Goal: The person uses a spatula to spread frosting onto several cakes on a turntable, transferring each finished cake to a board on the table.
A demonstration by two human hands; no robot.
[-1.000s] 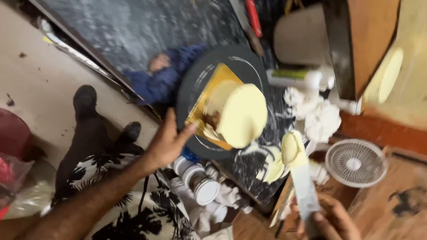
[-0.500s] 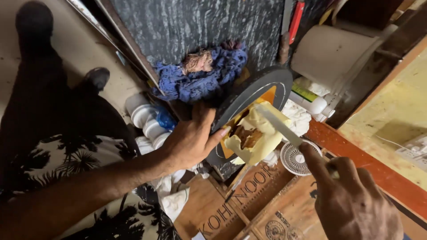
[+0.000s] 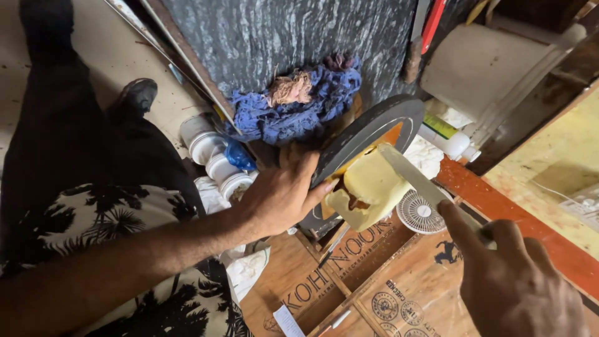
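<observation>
left hand (image 3: 281, 196) tilts round black pan (image 3: 368, 134); right hand (image 3: 518, 287) presses putty knife (image 3: 424, 181) into pale paste (image 3: 371, 190).

Left hand (image 3: 281, 196) tilts black disc (image 3: 368, 134); right hand (image 3: 515, 287) presses a blade (image 3: 418, 178), seemingly into putty (image 3: 371, 193).

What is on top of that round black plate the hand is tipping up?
On the round black plate sits a thick pale yellow paste, with an orange patch beside it. The putty knife in the right hand presses on it. What lies under the paste is covered.

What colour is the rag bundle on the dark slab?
Blue rag bundle, with a brownish scrap on top; head view.
</observation>
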